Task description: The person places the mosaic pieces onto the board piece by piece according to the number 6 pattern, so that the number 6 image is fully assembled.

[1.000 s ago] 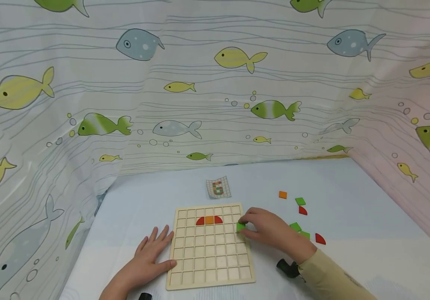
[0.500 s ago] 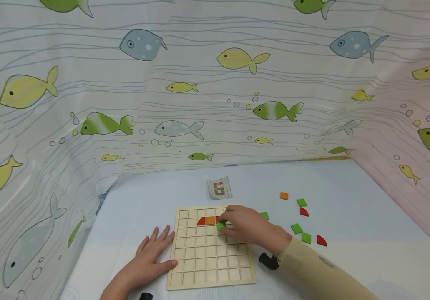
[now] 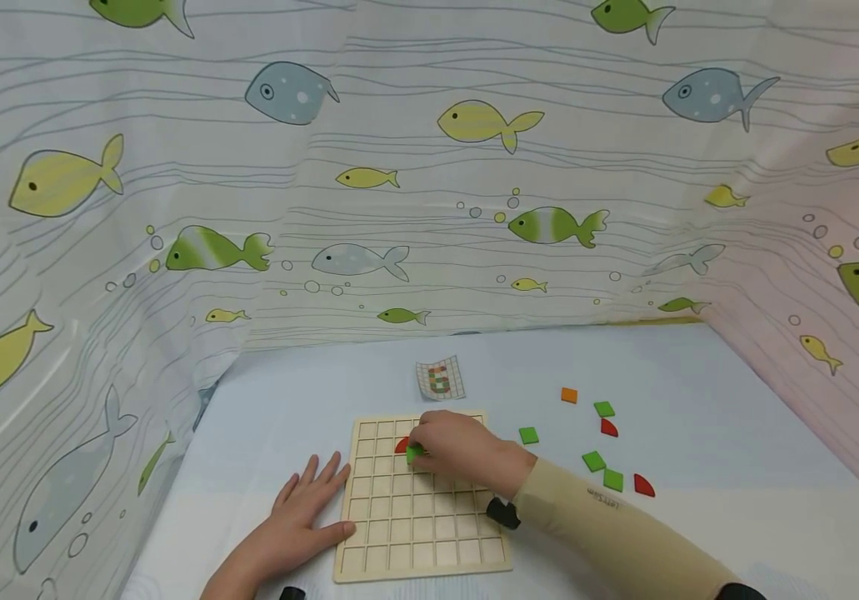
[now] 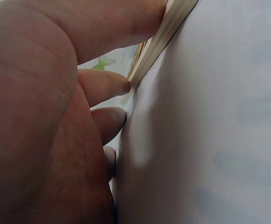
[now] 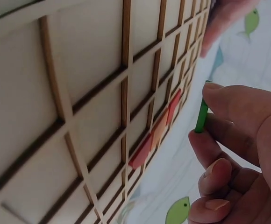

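A wooden grid board [image 3: 422,533] lies flat on the table. My right hand [image 3: 462,450] pinches a green square tile [image 5: 202,115] between thumb and fingers, held just above the board's upper rows. Set in one row are a red quarter-round tile [image 5: 174,106], an orange square tile [image 5: 159,128] and another red quarter-round tile [image 5: 141,153]; in the head view the right hand covers most of them. My left hand [image 3: 297,517] rests spread at the board's left edge, thumb and a fingertip touching its side [image 4: 156,46].
Behind the board lies a small pattern card [image 3: 440,379]. To the right are scattered loose tiles: an orange square [image 3: 569,395], red quarter-rounds [image 3: 644,485] and several green squares [image 3: 529,436]. Fish-print curtains [image 3: 399,208] surround the table.
My right hand has carried the green tile leftward from the board's right edge to over the filled row. The left hand has stayed in place.
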`<state>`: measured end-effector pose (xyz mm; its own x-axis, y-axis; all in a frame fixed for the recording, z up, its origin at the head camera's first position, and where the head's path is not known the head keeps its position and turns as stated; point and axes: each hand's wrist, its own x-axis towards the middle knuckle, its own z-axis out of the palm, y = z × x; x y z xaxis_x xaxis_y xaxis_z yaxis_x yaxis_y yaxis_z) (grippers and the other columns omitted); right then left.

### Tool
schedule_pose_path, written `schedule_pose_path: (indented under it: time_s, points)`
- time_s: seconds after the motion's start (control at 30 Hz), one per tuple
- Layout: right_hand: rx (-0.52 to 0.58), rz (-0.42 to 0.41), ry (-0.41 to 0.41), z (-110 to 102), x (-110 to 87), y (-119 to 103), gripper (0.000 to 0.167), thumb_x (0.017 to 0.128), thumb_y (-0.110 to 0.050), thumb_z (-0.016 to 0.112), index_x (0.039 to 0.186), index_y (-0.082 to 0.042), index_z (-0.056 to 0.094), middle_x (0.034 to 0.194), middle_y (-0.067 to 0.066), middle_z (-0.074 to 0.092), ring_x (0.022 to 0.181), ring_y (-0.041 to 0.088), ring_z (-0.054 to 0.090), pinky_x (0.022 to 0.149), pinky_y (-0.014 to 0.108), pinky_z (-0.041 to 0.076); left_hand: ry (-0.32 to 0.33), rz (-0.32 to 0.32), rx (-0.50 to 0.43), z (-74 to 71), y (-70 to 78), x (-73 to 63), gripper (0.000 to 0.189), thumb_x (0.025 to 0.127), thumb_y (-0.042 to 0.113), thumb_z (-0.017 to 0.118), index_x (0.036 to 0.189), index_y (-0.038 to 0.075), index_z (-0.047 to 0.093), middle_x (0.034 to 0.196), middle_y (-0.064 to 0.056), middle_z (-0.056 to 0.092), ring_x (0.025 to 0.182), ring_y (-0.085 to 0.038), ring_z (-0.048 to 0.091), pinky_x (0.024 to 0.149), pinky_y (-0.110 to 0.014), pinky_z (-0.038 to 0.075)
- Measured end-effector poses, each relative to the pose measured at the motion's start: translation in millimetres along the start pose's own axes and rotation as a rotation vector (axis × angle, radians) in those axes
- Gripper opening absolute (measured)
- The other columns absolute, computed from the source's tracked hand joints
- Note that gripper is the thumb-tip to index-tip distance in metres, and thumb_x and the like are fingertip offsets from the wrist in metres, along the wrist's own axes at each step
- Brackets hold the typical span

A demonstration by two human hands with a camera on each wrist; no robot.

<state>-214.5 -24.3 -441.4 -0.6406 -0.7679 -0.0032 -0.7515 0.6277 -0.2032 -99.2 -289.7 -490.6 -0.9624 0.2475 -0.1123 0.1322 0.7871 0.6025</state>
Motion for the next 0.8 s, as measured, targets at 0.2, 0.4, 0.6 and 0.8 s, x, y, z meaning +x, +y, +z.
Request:
schedule_pose_path:
  time_s: [0.2,0.4,0.6,0.8]
  points:
    - [-0.013,0.022,-0.027,9,8.5,-5,0.011,0.092,-0.033,0.072,0.093,-0.023,0.074,0.085,-0.010,0.057,0.070,0.004,0.050,0.061,0.021,0.046,-0.001,0.011,-0.004,-0.2,-0.4,0.8,0.083,0.090,0.055,0.065,0.155,0.011,0.036,0.163,-0.009,0.018,0.149,-0.038,-0.002,0.113,-0.060,-0.004]
    - [-0.042,0.025,-0.033,17,12.4,-6,0.010,0.092,-0.034,0.072,0.091,-0.024,0.073,0.085,-0.010,0.057,0.071,0.005,0.051,0.062,0.024,0.047,0.007,0.018,-0.003,0.2,-0.4,-0.4,0.082,0.090,0.054,0.065,0.154,0.011,0.036,0.163,-0.009,0.019,0.149,-0.038,-0.001,0.113,-0.060,-0.004]
    - [-0.044,-0.004,-0.020,21,15.2,-8,0.009,0.091,-0.034,0.074,0.092,-0.025,0.075,0.082,-0.011,0.055,0.071,0.004,0.051,0.063,0.023,0.047,0.009,0.019,0.005,0.7,-1.0,-0.2,0.082,0.090,0.054,0.064,0.154,0.011,0.036,0.163,-0.010,0.019,0.149,-0.039,0.000,0.113,-0.060,-0.003]
    - [-0.044,-0.048,-0.004,21,15.5,-11,0.012,0.089,-0.033,0.076,0.079,-0.026,0.071,0.078,-0.013,0.051,0.071,0.003,0.048,0.061,0.020,0.044,0.012,0.018,0.008,1.2,-1.3,0.0,0.082,0.090,0.055,0.064,0.154,0.011,0.037,0.163,-0.010,0.019,0.149,-0.039,0.000,0.113,-0.061,-0.002]
